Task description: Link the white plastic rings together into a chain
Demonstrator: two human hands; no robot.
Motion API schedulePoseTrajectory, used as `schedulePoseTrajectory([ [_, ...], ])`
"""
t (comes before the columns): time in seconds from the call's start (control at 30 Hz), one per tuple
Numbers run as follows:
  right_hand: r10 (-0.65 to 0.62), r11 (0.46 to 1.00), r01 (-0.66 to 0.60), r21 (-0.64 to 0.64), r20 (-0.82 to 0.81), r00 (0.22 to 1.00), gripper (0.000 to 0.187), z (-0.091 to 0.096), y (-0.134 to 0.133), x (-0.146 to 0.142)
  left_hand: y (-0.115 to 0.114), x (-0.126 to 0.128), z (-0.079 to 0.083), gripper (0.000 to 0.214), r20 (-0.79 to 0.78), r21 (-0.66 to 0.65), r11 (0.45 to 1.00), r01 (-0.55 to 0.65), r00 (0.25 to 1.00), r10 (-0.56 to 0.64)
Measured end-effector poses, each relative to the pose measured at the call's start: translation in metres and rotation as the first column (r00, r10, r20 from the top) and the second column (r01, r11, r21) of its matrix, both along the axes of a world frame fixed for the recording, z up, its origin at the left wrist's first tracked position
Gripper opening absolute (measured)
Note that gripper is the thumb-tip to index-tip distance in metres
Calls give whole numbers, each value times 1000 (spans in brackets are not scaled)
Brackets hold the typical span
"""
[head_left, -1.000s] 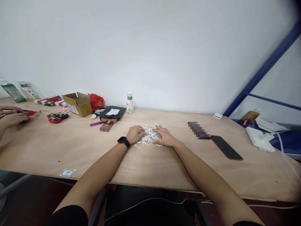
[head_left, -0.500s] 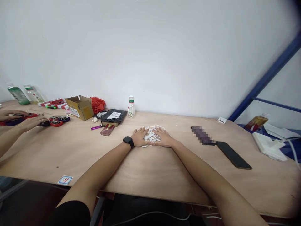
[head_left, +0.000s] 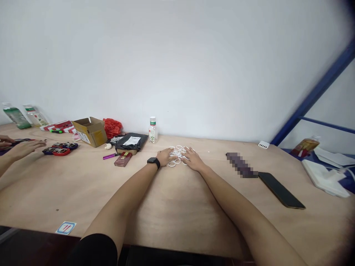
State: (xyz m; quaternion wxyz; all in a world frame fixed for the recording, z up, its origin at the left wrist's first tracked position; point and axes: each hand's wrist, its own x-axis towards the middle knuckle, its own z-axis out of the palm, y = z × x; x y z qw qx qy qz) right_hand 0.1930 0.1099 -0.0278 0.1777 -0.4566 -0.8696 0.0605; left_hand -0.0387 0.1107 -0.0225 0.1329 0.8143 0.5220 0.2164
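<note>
A pile of white plastic rings lies on the wooden table, far out in front of me. My left hand, with a black watch on the wrist, lies on the pile's left side, fingers curled over some rings. My right hand rests flat on the pile's right side with fingers spread. Both arms are stretched far forward.
A black phone and a blurred dark object lie to the right. A small bottle, black pouch, brown box, purple lighter and cardboard box lie to the left. Another person's hands work at far left.
Both hands have pushed the ring pile further away from me and closer together. The view has tilted slightly. The other person's hands at far left have shifted.
</note>
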Motion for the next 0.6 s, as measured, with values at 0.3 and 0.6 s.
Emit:
schedulePoseTrajectory([
  [0.3, 14, 997, 10, 77, -311, 950, 48, 17, -36, 7, -29, 6, 3, 43, 585, 15, 968, -250, 788, 194],
  [0.6, -41, 896, -269, -353, -669, 742, 60, 28, -105, -27, -129, 35, 39, 24, 373, 250, 963, 100, 908, -191],
])
